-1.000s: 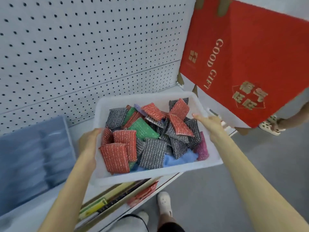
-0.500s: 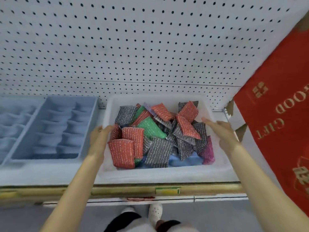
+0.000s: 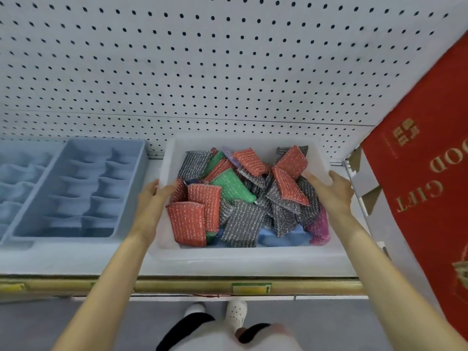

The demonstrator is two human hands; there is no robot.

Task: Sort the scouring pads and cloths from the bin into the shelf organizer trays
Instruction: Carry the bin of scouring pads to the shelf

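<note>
While the left hand clasps the left wall of the bin, thumb inside and fingers outside, the right hand holds the opposite wall the same way, its thumb lying over the pads; neither holds a pad. The bin appears to sit on the shelf, its front wall near the gold price rail, just right of the blue organizer tray. All the goods are in the bin: scouring pads in a loose heap, with a red pad against the front-left wall, a green pad mid-heap, a grey pad in front and a magenta pad in the right corner. A blue cloth is buried beneath them. Sorting has not begun, by my reading. Likely troubles: if the bin is let go this near the lip, a careless reach could nudge it off the shelf. The mesh pads look apt to snag, so lifting one may drag its neighbours over the wall. Pulling the cloth from below would upset the heap, so pads should come first. The tray compartments look narrow, so a pad dropped rather than placed may straddle a divider. The red carton leans close on the right, and a swinging elbow could knock it.
</note>
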